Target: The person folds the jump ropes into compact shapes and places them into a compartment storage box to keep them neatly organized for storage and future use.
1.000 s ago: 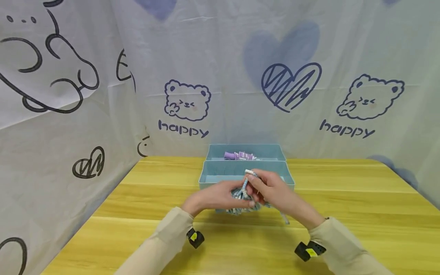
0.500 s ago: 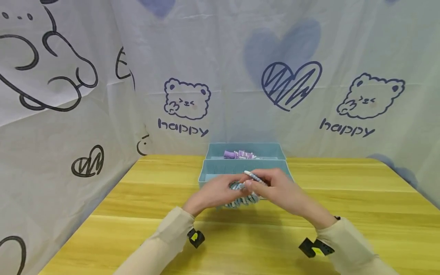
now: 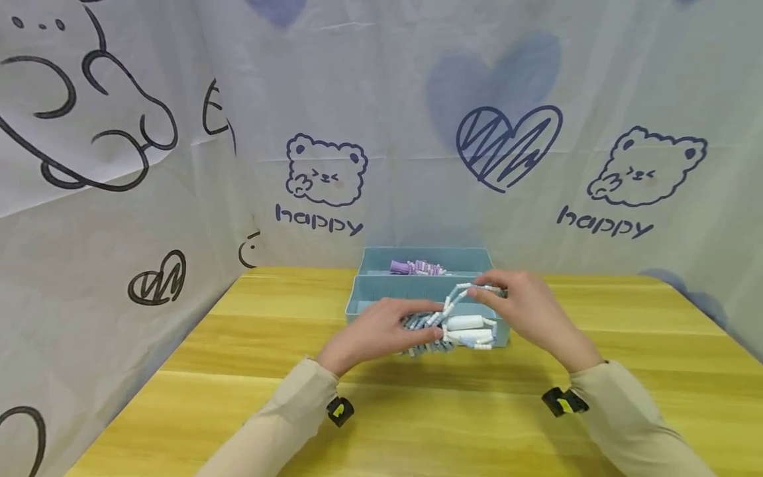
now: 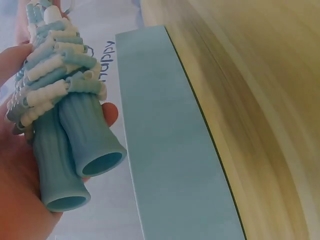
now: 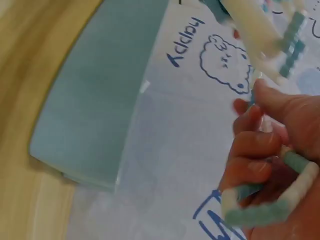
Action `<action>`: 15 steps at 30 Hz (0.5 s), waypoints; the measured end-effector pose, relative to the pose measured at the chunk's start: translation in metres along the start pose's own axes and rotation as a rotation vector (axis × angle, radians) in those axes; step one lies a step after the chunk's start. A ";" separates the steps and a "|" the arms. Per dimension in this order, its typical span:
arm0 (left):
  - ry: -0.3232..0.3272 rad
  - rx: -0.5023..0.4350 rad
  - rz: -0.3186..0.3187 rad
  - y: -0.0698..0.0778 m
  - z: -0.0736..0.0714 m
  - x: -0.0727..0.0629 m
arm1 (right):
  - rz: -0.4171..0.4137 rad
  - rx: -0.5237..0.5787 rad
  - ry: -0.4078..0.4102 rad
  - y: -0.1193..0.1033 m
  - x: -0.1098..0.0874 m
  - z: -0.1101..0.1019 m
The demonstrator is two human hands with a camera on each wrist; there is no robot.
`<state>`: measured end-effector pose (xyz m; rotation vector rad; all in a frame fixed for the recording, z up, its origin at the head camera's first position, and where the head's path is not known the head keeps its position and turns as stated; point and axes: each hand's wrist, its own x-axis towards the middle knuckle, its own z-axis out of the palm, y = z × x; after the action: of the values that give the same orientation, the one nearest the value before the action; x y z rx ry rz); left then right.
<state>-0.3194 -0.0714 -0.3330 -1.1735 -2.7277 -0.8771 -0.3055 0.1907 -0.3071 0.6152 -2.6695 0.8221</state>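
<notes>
My left hand (image 3: 381,334) grips a blue-and-white beaded jump rope (image 3: 420,324), held up before the blue box. In the left wrist view, the rope's beaded cord (image 4: 55,65) is wound round its two handles (image 4: 92,137), whose flared blue ends are hollow. Two white tubes (image 3: 469,322) of the handles stick out on the right of that hand. A slack stretch of cord runs up from the bundle to my right hand (image 3: 524,301), which pinches it between thumb and fingers. In the right wrist view, a beaded loop (image 5: 260,212) hangs by the palm.
The blue box (image 3: 372,308) has two compartments and stands on the wooden table (image 3: 268,371) just beyond my hands. In its far compartment lies a purple-and-white beaded jump rope (image 3: 417,267). A printed cloth (image 3: 405,192) hangs behind the table.
My right hand has moved right, away from the left hand, drawing the cord along. The white tubes now show on the bundle. My left hand keeps its hold nearly in place.
</notes>
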 end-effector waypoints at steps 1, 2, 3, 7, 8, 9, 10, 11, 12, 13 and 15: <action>0.017 -0.001 0.012 0.000 0.000 0.000 | 0.005 -0.032 -0.010 0.002 0.001 0.002; 0.036 0.004 0.021 0.000 0.000 0.001 | 0.011 -0.048 -0.025 0.003 0.001 0.003; 0.055 0.012 0.031 0.000 0.000 0.001 | 0.017 -0.054 -0.042 0.003 0.001 0.005; 0.099 0.088 0.095 0.000 -0.001 0.002 | 0.044 -0.041 -0.082 0.004 0.002 0.007; 0.096 0.116 0.120 0.000 0.000 0.001 | 0.053 -0.031 -0.090 0.004 0.002 0.007; 0.093 0.144 0.147 0.000 0.000 0.000 | 0.061 -0.015 -0.097 0.005 0.002 0.007; 0.094 0.177 0.174 0.000 0.001 0.000 | 0.071 0.003 -0.105 0.006 0.002 0.007; 0.098 0.204 0.199 0.000 0.002 0.000 | 0.083 0.024 -0.115 0.006 0.002 0.007; 0.105 0.228 0.220 0.001 0.003 -0.001 | 0.097 0.050 -0.124 0.007 0.002 0.007; 0.112 0.241 0.235 0.001 0.003 -0.001 | 0.110 0.078 -0.136 0.008 0.003 0.007; 0.129 0.236 0.239 0.002 0.003 -0.001 | 0.138 0.161 -0.157 0.011 0.003 0.007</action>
<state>-0.3167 -0.0696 -0.3350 -1.3063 -2.4423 -0.5631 -0.3146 0.1933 -0.3164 0.5588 -2.8330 1.0771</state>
